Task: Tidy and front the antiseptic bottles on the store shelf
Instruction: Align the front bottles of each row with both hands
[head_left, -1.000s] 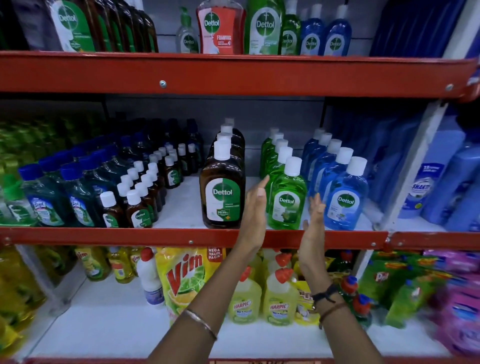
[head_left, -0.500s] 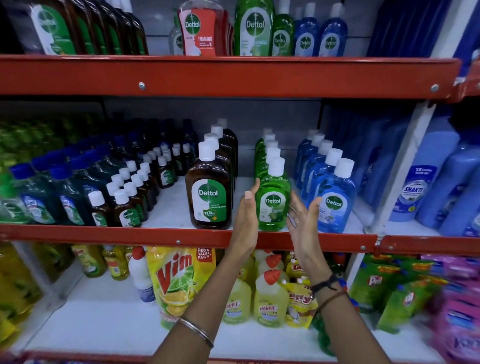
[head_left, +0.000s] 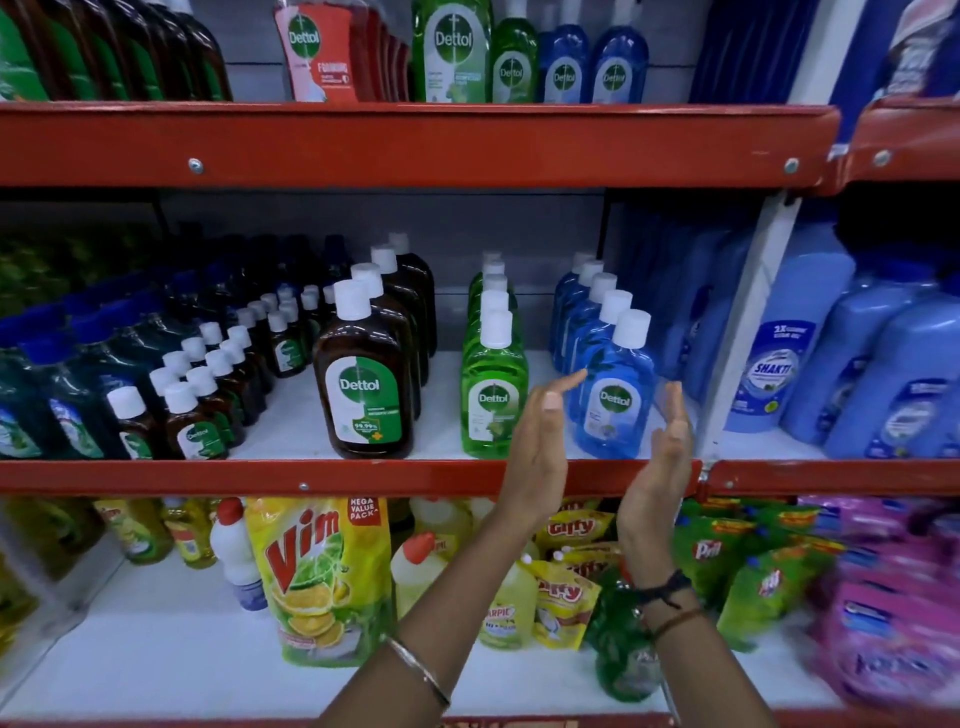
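blue dettol bottle (head_left: 613, 400) stands between both open hands, seemingly untouched.

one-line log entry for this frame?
stage: fronting blue row | left hand: open | right hand: open | flanking front blue Dettol bottle, contact unclear

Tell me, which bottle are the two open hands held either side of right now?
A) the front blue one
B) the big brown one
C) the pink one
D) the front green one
A: the left hand and right hand flank the front blue bottle, not gripping it.
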